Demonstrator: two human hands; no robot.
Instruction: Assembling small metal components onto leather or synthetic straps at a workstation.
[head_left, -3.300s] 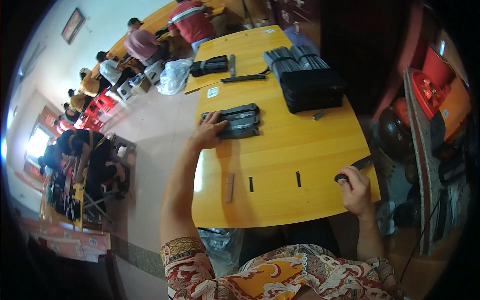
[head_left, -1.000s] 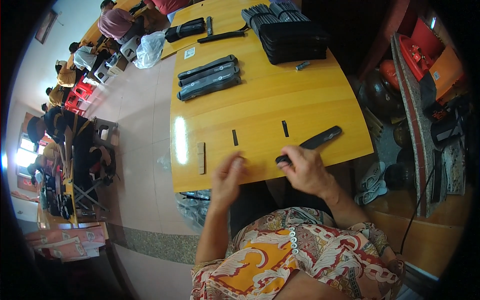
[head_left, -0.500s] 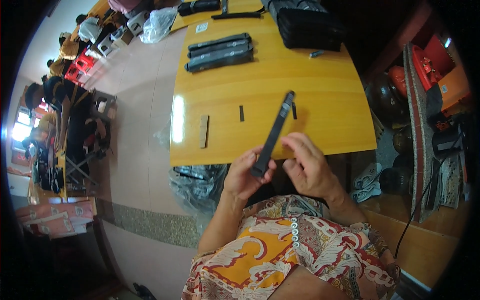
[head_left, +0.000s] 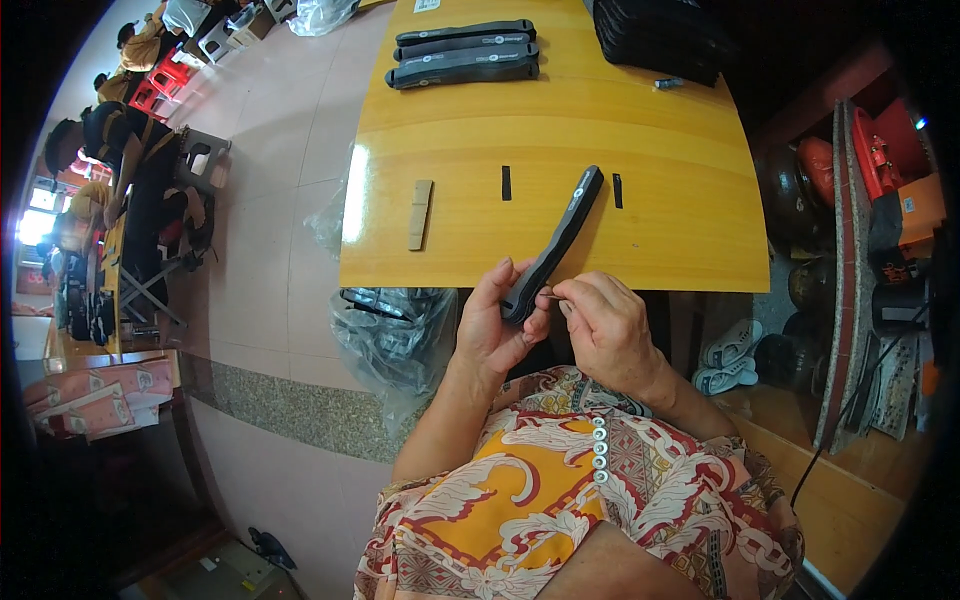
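Observation:
My left hand (head_left: pixel 490 325) is closed around the lower end of a long, narrow bundle of black strips (head_left: pixel 560 238). The bundle tilts up and to the right, over the near edge of the yellow table (head_left: pixel 480 255). Close beside its lower end, my right hand (head_left: pixel 610 325) is closed in a pinch at thumb and forefinger; something thin seems to be between them, too small to name. Two short black strips, one left (head_left: pixel 506 183) and one right (head_left: pixel 617 190) of the bundle, lie on the tabletop. A flat brown cardboard strip (head_left: pixel 420 215) lies farther left.
Several similar black bundles (head_left: pixel 465 60) lie at the far left of the table. A black stack (head_left: pixel 655 40) and a small dark object (head_left: pixel 668 83) are at the far right. Below hangs a clear plastic bag (head_left: pixel 395 340). Another person (head_left: pixel 115 150) works at far left.
My right hand has come closer to the bundle's lower end and its fingers have closed into a pinch. The bundle has turned, showing its layered edge. The view has shifted, so the table appears higher.

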